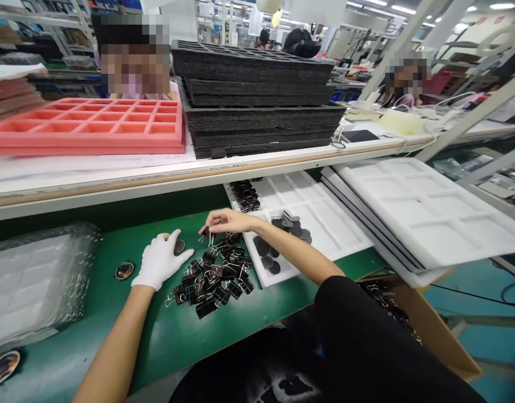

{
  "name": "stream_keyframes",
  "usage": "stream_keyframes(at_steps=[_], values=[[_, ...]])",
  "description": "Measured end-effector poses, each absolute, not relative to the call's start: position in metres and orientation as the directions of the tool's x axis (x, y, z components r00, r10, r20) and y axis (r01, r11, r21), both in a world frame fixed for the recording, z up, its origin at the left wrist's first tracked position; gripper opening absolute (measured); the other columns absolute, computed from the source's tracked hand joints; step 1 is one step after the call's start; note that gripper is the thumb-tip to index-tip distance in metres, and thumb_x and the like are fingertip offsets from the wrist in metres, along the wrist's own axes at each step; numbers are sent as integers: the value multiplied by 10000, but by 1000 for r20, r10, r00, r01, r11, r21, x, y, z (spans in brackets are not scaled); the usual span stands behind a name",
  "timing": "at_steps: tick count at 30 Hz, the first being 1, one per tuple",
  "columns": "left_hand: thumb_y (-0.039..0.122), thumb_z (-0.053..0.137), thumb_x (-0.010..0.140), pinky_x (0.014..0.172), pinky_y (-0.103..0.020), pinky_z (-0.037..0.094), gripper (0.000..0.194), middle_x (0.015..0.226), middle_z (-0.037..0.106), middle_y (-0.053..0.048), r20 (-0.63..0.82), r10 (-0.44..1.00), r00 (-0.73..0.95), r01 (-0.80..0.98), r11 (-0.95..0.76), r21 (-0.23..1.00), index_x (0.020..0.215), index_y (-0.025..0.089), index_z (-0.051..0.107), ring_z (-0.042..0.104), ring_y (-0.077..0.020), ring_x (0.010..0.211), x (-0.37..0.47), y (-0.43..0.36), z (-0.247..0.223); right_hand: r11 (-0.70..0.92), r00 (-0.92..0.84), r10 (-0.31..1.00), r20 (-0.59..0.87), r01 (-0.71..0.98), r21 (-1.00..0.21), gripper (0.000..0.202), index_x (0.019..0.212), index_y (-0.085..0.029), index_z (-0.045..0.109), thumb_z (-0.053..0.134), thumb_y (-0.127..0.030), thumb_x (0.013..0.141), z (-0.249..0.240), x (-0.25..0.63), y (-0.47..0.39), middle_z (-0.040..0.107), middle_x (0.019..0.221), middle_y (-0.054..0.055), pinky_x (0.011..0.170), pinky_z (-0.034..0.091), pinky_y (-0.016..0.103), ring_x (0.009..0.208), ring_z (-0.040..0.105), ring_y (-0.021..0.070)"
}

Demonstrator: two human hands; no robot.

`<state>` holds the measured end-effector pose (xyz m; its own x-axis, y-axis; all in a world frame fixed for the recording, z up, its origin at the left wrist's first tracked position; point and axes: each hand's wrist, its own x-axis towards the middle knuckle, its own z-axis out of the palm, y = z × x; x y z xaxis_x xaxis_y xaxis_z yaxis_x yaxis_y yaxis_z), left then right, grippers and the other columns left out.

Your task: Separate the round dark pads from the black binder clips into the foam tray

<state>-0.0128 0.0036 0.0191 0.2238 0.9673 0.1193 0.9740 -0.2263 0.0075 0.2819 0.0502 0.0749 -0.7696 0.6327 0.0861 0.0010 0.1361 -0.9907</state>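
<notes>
My left hand, in a white glove, is over the green work surface, with thumb and forefinger around a small round dark disc. My bare right hand pinches a black binder clip with silver wire handles, just right of the glove. Below both hands lies a heap of black binder clips. Left of the glove lies a round shiny disc with a dark rim. A white foam tray on the right bears loose dark discs and more binder clips.
Clear plastic trays are stacked at left, near another shiny disc. White foam trays lean at right above a cardboard box of clips. The shelf ahead carries a red tray and black trays. People sit beyond.
</notes>
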Motion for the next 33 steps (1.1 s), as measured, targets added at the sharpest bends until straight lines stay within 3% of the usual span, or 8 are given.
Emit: stream_keyframes(at_steps=[3, 7, 12, 17, 23, 28, 30, 33], values=[[653, 497, 947, 978, -442, 485, 644, 1357, 624, -119, 36, 941, 338, 937, -339, 79, 1506, 341, 563, 596, -356, 1235, -24, 0, 21, -81, -706, 690, -158, 143, -986, 191, 996, -228, 574, 669, -392, 966, 74, 269, 69, 759, 916, 16, 820, 621, 296, 875, 785, 179], [682, 541, 936, 928, -416, 485, 550, 1210, 673, -105, 100, 971, 217, 967, -228, 117, 1298, 296, 690, 629, -331, 1137, -23, -5, 19, 223, -664, 709, -237, 531, -818, 166, 1135, -219, 655, 627, -262, 977, 61, 238, 92, 731, 958, -2, 615, 541, 205, 608, 690, 97], [657, 641, 908, 915, -401, 475, 555, 1256, 647, -126, 173, 965, 198, 973, -215, 85, 1289, 256, 680, 625, -320, 1123, -18, -8, 17, 673, -793, 609, -21, 531, -515, 250, 1127, -178, 718, 735, -298, 909, 45, 204, 98, 750, 1081, 90, 872, 534, 312, 912, 719, 208], [601, 645, 942, 937, -384, 467, 501, 1258, 660, -77, 137, 946, 292, 946, -307, 104, 1344, 302, 660, 622, -277, 1123, -30, -5, 15, 836, -886, 449, 115, 371, -404, 381, 1383, -262, 665, 487, -291, 1048, 37, 196, 89, 731, 1296, 90, 968, 495, 355, 1124, 690, 239], [636, 644, 936, 904, -393, 459, 488, 1187, 667, -101, 128, 945, 302, 947, -313, 73, 1222, 244, 698, 629, -289, 1092, -29, 2, 12, 765, -785, 615, 73, 572, -298, 479, 1410, -230, 654, 397, -466, 1082, 46, 184, 81, 676, 1363, 162, 1104, 395, 529, 1281, 579, 345], [652, 604, 956, 872, -399, 452, 524, 1177, 665, -122, 109, 944, 312, 947, -318, 40, 1241, 220, 690, 636, -302, 1065, -25, 3, 12, 342, -390, 920, -26, 835, -431, 580, 1458, -220, 591, 199, -458, 1102, 57, 150, 85, 605, 1467, 196, 1038, 432, 552, 1337, 559, 404], [653, 587, 964, 854, -403, 454, 526, 1167, 663, -129, 107, 947, 304, 951, -308, 27, 1217, 204, 692, 634, -309, 1061, -24, 2, 12, 295, -317, 948, -11, 897, -328, 576, 1371, -117, 638, 264, -456, 1094, 55, 139, 81, 673, 1337, 266, 1033, 419, 565, 1236, 632, 420], [645, 571, 974, 850, -404, 458, 511, 1169, 654, -131, 104, 954, 281, 957, -287, 42, 1207, 206, 686, 626, -313, 1078, -24, 1, 12, 447, -448, 893, 33, 880, -158, 536, 1150, -66, 734, 319, -403, 1096, 45, 137, 70, 755, 1102, 284, 1064, 373, 563, 1051, 719, 380]])
